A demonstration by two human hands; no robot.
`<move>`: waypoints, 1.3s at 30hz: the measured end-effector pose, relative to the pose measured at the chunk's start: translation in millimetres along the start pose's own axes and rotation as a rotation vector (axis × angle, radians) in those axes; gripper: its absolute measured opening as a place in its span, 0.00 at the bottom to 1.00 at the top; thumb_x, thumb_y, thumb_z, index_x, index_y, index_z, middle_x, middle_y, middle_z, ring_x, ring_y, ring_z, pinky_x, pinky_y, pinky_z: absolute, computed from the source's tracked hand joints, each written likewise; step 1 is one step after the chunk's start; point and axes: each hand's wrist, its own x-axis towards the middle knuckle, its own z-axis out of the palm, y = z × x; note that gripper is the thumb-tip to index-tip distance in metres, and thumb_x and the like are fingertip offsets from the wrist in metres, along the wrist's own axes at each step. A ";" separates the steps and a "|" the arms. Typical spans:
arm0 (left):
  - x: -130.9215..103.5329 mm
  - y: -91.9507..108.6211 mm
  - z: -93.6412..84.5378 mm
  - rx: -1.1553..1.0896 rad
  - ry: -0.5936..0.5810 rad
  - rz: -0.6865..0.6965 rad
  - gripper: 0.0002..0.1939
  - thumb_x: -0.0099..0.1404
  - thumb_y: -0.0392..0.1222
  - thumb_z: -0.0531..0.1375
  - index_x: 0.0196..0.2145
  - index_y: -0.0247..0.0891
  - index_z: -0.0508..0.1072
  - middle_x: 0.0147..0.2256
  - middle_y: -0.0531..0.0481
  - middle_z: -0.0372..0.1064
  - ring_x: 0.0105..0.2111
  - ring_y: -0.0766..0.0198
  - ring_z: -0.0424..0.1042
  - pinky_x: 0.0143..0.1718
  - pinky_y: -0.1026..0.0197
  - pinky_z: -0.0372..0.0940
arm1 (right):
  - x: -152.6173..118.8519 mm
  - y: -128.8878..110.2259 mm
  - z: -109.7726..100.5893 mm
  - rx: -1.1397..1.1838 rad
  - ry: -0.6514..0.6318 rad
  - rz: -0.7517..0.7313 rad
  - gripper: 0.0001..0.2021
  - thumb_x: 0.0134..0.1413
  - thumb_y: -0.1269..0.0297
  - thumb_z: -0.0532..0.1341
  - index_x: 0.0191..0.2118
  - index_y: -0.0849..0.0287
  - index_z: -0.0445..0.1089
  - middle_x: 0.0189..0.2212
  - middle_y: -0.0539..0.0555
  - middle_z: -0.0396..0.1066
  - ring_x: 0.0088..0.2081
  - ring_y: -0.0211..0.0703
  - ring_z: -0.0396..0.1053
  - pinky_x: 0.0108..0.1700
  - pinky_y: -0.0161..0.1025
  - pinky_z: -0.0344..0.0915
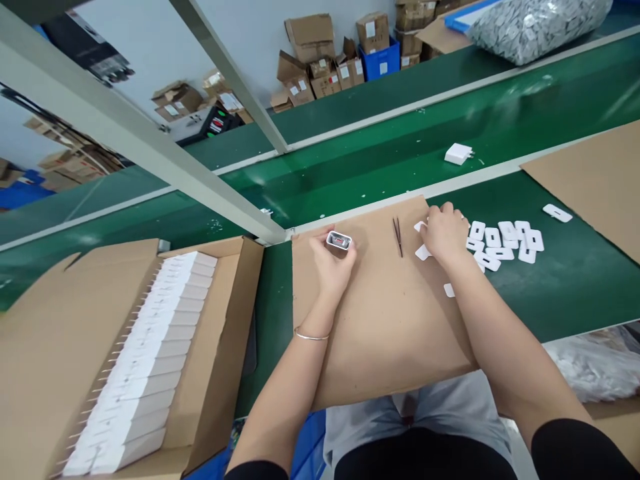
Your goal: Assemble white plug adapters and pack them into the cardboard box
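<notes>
My left hand [333, 267] grips a white charger housing [339, 241] over the left part of a cardboard sheet [385, 320]. The housing's open end faces up and shows metal parts inside. At the sheet's right edge, my right hand [447, 232] is closed with its fingers bent downward; whatever its fingertips hold is hidden. White plates [423, 253] lie by its thumb side, and another white plate [449, 291] rests below the wrist. To its right, several slotted white end covers [493, 237] are scattered in a loose pile. Dark tweezers [398, 237] lie between my hands.
On the left stands an open carton [215, 373] holding a row of white chargers [145, 360]. A metal post [150, 127] slants across the upper left. Beyond the bench's raised edge lies one white charger [458, 154]. A bulging plastic bag [540, 27] sits at far right.
</notes>
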 end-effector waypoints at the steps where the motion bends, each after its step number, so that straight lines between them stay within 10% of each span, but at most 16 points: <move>1: -1.5 3.5 0.4 -0.075 0.016 0.052 0.23 0.62 0.42 0.65 0.46 0.42 0.55 0.57 0.33 0.66 0.58 0.52 0.72 0.56 0.47 0.70 | 0.4 1.0 1.2 -0.001 -0.015 -0.007 0.14 0.61 0.72 0.55 0.50 0.65 0.69 0.48 0.68 0.68 0.49 0.60 0.65 0.49 0.55 0.61; 9: -5.9 26.6 -0.7 -0.246 -0.023 0.375 0.27 0.62 0.42 0.67 0.48 0.46 0.52 0.53 0.39 0.68 0.57 0.51 0.73 0.55 0.40 0.69 | 6.6 7.2 7.8 -0.021 -0.011 0.053 0.16 0.64 0.65 0.59 0.55 0.64 0.67 0.50 0.69 0.66 0.49 0.61 0.64 0.48 0.54 0.61; 39: -8.7 19.2 1.8 -0.131 -0.001 0.360 0.27 0.63 0.46 0.68 0.53 0.44 0.59 0.48 0.45 0.64 0.48 0.56 0.69 0.49 0.50 0.66 | -50.5 -66.0 -11.2 0.800 0.271 -0.667 0.09 0.65 0.55 0.62 0.45 0.52 0.71 0.42 0.57 0.74 0.46 0.53 0.72 0.49 0.53 0.71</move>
